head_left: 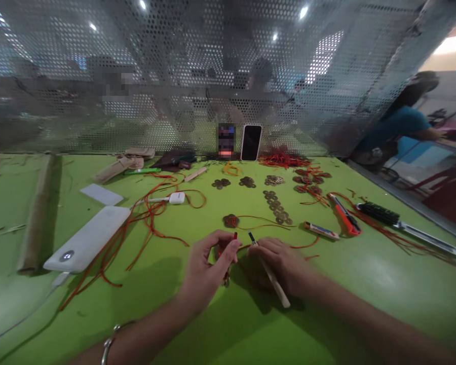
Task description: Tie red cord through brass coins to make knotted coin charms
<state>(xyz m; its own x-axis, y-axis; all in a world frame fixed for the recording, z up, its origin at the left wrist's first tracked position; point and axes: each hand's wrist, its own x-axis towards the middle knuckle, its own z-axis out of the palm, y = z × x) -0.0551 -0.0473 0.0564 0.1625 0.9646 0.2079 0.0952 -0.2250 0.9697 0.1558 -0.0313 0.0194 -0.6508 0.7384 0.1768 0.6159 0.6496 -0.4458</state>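
Note:
My left hand [209, 268] is closed, thumb and fingertips pinching red cord [235, 236], whose end stands up above the thumb. Below the palm a few coins show, mostly hidden by the fingers. To its right, my right hand [281, 261] is wrapped round a slim pale wooden-handled tool [275, 284] with a dark tip. That tip points up toward the gap between the hands; its exact kind is unclear. Just beyond the left fingers lies a small pile of holed coins [231, 220] with thin red cord. A glue tube [321, 230] rests right of my right hand.
Several coin groups [276, 207] lie ahead. A red box cutter [345, 215] and a long black-handled tool [410, 228] are at the right. Left are a white power bank [89, 238], loose red cords [150, 218] and a bamboo tube [41, 218]. A phone [251, 143] leans against the perforated screen [167, 101].

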